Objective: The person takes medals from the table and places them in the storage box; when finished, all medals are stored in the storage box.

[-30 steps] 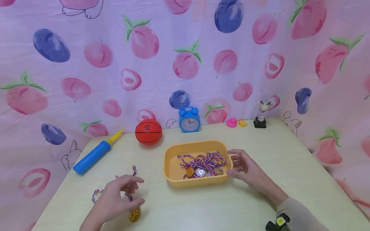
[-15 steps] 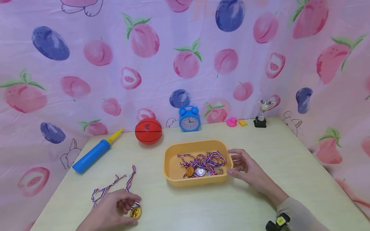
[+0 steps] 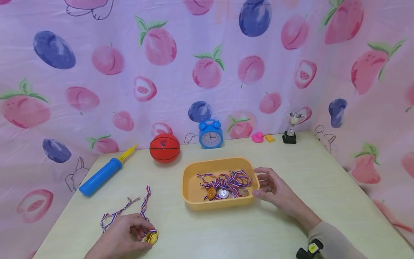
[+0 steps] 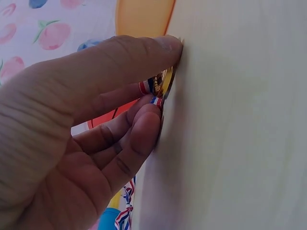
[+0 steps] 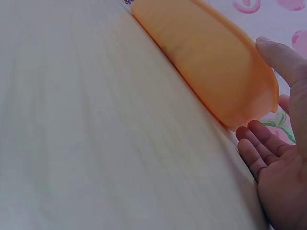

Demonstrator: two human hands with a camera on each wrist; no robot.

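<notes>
A gold medal on a red, white and blue ribbon is at the table's front left. My left hand pinches the medal between thumb and fingers, as the left wrist view also shows, with the medal's edge tilted up close to the table. Part of the ribbon is hidden behind the hand. My right hand rests at the right end of a yellow basket, thumb at its rim and fingers loosely extended. Inside the basket lie several medals with tangled ribbons.
A blue pump with a yellow nozzle lies at the left. Along the back stand a red basketball, a blue alarm clock, a pink toy duck, a small yellow block and a silver trophy. Fruit-patterned cloth borders the table.
My left hand has moved down and slightly left from above the ribbon and taken hold of the gold medal, lifting its edge a little. The right hand has stayed at the basket.
</notes>
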